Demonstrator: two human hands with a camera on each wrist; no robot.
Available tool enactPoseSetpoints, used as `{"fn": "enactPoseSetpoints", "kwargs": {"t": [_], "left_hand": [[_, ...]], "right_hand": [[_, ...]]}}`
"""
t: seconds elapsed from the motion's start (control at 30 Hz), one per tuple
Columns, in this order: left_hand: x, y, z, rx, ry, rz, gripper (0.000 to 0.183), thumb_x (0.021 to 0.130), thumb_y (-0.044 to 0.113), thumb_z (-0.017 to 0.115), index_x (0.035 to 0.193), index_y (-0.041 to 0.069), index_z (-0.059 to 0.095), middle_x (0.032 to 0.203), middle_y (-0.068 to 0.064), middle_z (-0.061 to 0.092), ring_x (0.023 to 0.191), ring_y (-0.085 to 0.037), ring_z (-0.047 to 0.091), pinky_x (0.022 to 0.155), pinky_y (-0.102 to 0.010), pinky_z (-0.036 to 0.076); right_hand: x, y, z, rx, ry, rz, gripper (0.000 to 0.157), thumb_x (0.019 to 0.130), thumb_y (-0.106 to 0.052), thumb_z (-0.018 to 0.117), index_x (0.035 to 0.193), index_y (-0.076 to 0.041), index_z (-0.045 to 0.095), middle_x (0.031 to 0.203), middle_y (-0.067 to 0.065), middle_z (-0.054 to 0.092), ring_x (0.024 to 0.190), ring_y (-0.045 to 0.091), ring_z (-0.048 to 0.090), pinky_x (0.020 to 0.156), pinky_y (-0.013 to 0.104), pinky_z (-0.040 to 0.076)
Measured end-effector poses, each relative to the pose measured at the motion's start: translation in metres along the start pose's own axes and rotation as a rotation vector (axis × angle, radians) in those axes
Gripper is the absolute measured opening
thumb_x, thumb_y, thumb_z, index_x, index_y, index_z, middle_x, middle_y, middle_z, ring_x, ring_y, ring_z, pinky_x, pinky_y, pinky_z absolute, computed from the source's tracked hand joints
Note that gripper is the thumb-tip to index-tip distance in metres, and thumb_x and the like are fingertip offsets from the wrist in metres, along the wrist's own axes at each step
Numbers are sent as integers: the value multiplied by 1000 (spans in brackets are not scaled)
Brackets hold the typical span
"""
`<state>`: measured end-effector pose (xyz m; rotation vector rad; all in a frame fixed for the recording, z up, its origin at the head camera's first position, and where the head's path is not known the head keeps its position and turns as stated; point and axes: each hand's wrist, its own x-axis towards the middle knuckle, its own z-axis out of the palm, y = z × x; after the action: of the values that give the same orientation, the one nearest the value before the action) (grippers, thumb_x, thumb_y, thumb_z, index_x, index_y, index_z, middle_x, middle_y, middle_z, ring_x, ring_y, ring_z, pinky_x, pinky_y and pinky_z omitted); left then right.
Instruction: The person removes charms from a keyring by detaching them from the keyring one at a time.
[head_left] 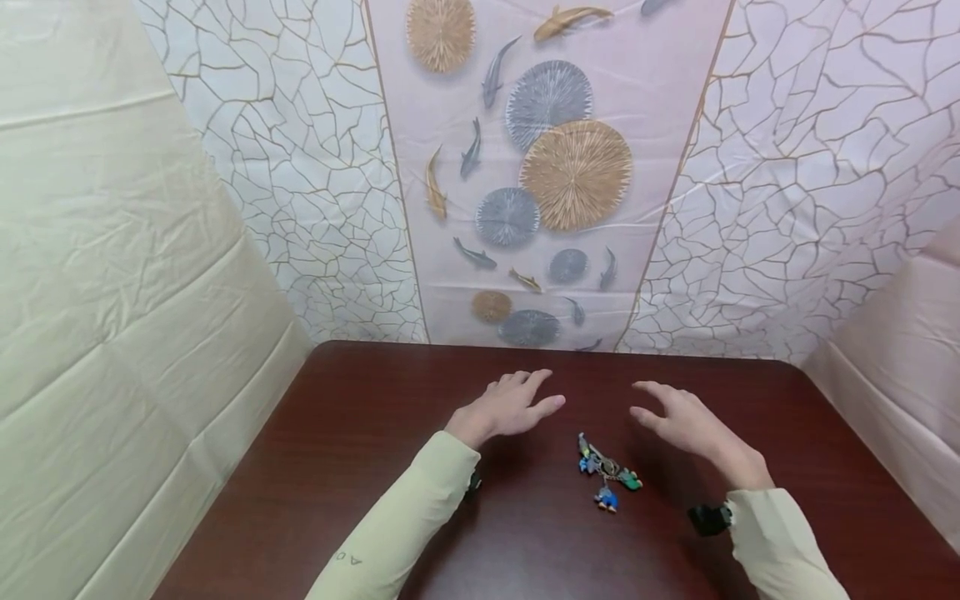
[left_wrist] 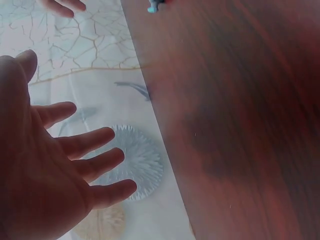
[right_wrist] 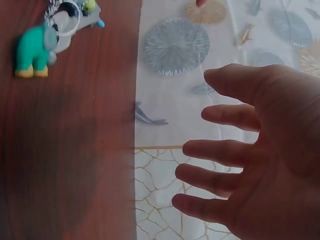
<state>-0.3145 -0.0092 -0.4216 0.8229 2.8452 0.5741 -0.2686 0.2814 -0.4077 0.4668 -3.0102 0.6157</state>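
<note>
A bunch of small figure keychains [head_left: 606, 471] lies on the dark wooden table [head_left: 525, 550], its pieces joined by metal rings and short chains. One figure at its right [right_wrist: 32, 50] is green with yellow feet; a blue one [head_left: 606, 499] points toward the near side. My left hand [head_left: 510, 406] hovers left of and beyond the bunch, fingers spread and holding nothing. On the other side, my right hand [head_left: 686, 423] is raised over the table with its fingers extended, also holding nothing. Both palms face inward, with the bunch between and slightly nearer than them.
A patterned cloth [head_left: 547, 250] with fish and round leaf prints hangs behind the table's far edge. Pale cloth walls [head_left: 150, 292] stand at left and right. Each wrist bears a small black camera [head_left: 708, 519] near the sleeve cuff.
</note>
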Motion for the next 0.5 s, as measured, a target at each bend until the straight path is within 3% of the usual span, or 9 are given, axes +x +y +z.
{"fn": "enactPoseSetpoints", "kwargs": {"t": [0.17, 0.5], "left_hand": [[-2, 8, 6, -25, -16, 40, 67, 98, 65, 32, 153, 28, 29, 154, -6, 39, 143, -26, 36, 115, -51, 31], [-1, 26, 18, -38, 15, 217, 41, 101, 43, 48, 135, 20, 53, 134, -1, 58, 123, -12, 55, 105, -29, 45]], "right_hand": [[-3, 0, 10, 36, -29, 25, 54, 98, -41, 57, 136, -3, 53, 135, 25, 57, 124, 47, 52, 95, 61, 44], [-10, -2, 20, 132, -153, 82, 48, 95, -38, 62, 127, -2, 60, 120, 19, 66, 110, 36, 62, 87, 53, 51]]}}
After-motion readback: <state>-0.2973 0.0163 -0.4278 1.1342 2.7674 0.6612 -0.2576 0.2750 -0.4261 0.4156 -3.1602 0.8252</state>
